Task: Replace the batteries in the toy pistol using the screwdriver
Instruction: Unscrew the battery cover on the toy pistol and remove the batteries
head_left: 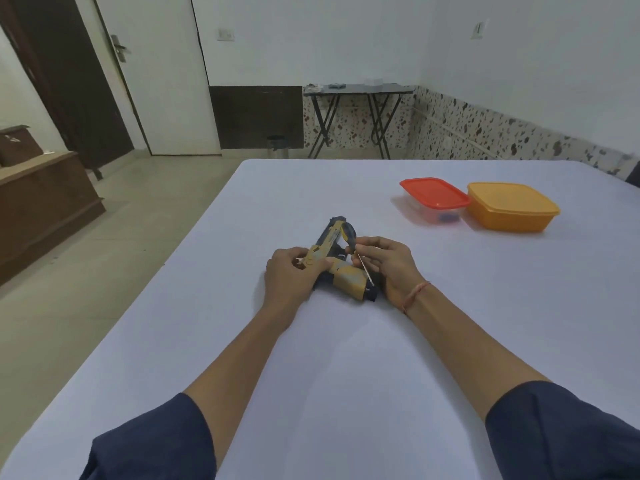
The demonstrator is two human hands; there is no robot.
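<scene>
Yellow and dark plastic, the pistol point(346, 275) lies flat on the white worktop point(346, 358) right between my two hands, muzzle pointing away from me and the butt towards my right wrist. My left hand point(289, 275) grips it over the rear of the body, fingers point(311, 265) curled round it and pressing it down. My right hand point(391, 268) pinches the screwdriver point(349, 233) just below its handle. The handle stands up beyond those fingertips, and the thin shaft slants down towards me so the tip sits at the butt. I cannot tell whether the tip is seated in a screw; the screw itself is too small to make out. As I judge it, this is the unscrewing step, and doing it well means bringing the shaft more upright over the screw, pushing straight down before turning, and letting the left fingers take the twist so the pistol does not spin on the cloth. A low, slanted tip is likely to slip out. Room is good: bare cloth lies on the near side of both hands, and the worktop's left edge is well apart from the left fingers. A red-lidded box point(434, 194) and an orange box point(512, 206) stand touching, well beyond the right fingers and out to their right.
</scene>
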